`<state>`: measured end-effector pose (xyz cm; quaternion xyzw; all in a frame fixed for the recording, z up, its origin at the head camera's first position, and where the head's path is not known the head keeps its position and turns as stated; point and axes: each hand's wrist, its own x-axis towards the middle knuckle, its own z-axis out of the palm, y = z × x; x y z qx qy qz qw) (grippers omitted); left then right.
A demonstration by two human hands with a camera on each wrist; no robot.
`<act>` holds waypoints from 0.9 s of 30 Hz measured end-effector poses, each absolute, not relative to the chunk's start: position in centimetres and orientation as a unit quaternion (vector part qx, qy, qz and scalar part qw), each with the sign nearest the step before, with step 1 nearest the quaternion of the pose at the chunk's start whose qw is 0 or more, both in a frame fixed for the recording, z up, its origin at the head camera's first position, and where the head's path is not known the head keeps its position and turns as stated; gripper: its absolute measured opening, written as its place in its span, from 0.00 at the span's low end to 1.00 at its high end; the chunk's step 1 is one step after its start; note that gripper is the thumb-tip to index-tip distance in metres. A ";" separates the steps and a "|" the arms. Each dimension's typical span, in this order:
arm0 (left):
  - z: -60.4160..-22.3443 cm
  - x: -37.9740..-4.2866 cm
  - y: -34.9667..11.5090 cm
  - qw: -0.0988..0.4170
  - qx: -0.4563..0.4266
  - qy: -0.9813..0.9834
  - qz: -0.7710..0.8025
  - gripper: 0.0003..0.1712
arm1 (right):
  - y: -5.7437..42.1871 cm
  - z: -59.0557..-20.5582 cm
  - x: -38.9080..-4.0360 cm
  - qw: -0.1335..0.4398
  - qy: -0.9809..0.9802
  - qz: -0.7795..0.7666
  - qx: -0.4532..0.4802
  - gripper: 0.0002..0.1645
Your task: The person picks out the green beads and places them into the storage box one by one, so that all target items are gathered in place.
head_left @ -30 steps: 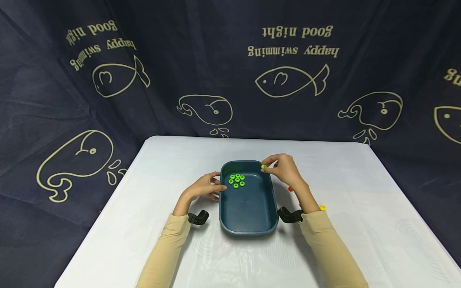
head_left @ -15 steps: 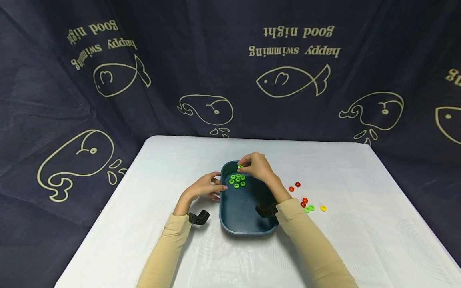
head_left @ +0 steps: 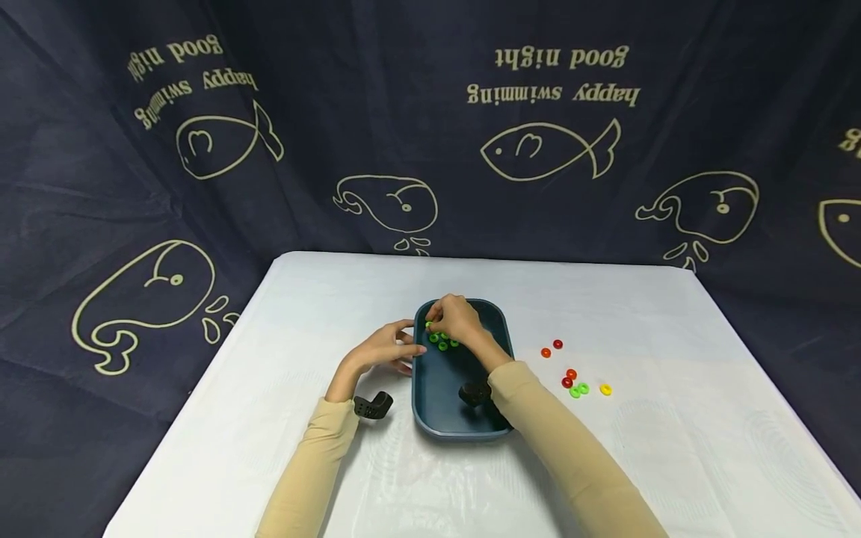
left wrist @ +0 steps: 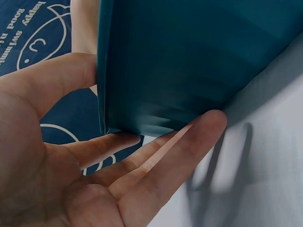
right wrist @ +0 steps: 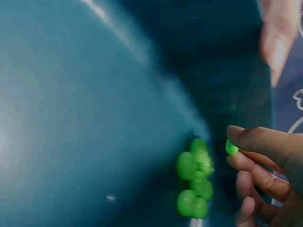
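A dark teal plastic tub (head_left: 437, 396) stands on the white-covered table. My left hand (head_left: 380, 350) holds its left wall, thumb over the rim and fingers against the outside; the left wrist view shows these fingers along the wall (left wrist: 156, 94). Over the tub's far left part, my right hand (head_left: 457, 317) pinches a small green ring (right wrist: 231, 147) between thumb and forefinger. Close below lie several green rings (right wrist: 195, 179) clustered on the tub floor, partly covered by the right hand in the head view.
Right of the tub, loose rings lie on the tabletop: two light green rings (head_left: 583, 388), a yellow ring (head_left: 606, 389), orange-red rings (head_left: 545, 353) and dark red rings (head_left: 557, 344). A dark cloth (head_left: 377, 90) with fish drawings hangs behind the table.
My right hand has moved left from the tub's far right rim and down into the tub with the green ring, uncovering the loose rings on the table. My left hand stays in place.
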<state>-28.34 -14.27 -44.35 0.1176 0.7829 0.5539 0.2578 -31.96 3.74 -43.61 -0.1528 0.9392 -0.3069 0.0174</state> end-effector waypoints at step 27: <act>-44.4 -28.4 -14.3 0.260 0.119 0.779 0.558 0.42 | 3.4 -44.4 -31.7 0.012 0.946 -0.287 -0.149 0.08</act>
